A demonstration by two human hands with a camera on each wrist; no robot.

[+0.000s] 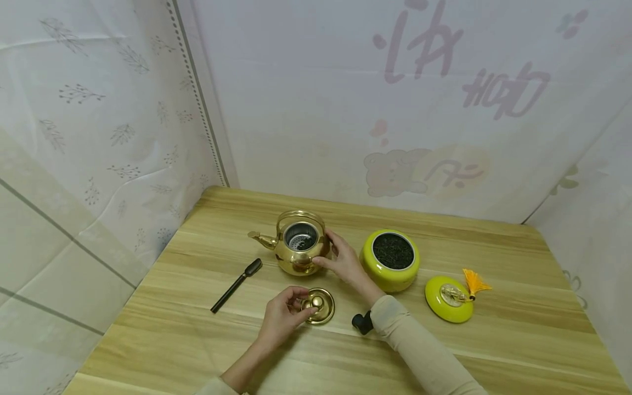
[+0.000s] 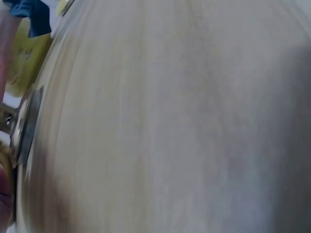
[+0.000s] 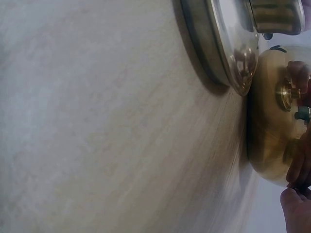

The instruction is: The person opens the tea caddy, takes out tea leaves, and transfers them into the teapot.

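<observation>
A gold teapot (image 1: 298, 261) stands uncovered, its arched handle upright and its spout to the left. Some dark tea leaves lie in its metal strainer (image 1: 298, 241). My right hand (image 1: 344, 262) holds the teapot's right side, thumb in front and fingers farther back. Flat on the table in front of it lies the gold teapot lid (image 1: 326, 314), knob up. The thumb and fingertips of my left hand (image 1: 280, 318) are parted on either side of the knob's left. In the right wrist view, the lid (image 3: 218, 53) rests beside the teapot (image 3: 272, 131).
Right of the teapot, a yellow jar (image 1: 390, 281) holds dark tea leaves. Its yellow lid (image 1: 436, 293) with an orange tassel (image 1: 475, 282) lies farther right. A small black object (image 1: 362, 323) sits by the right sleeve. A dark tea scoop (image 1: 237, 285) lies at left.
</observation>
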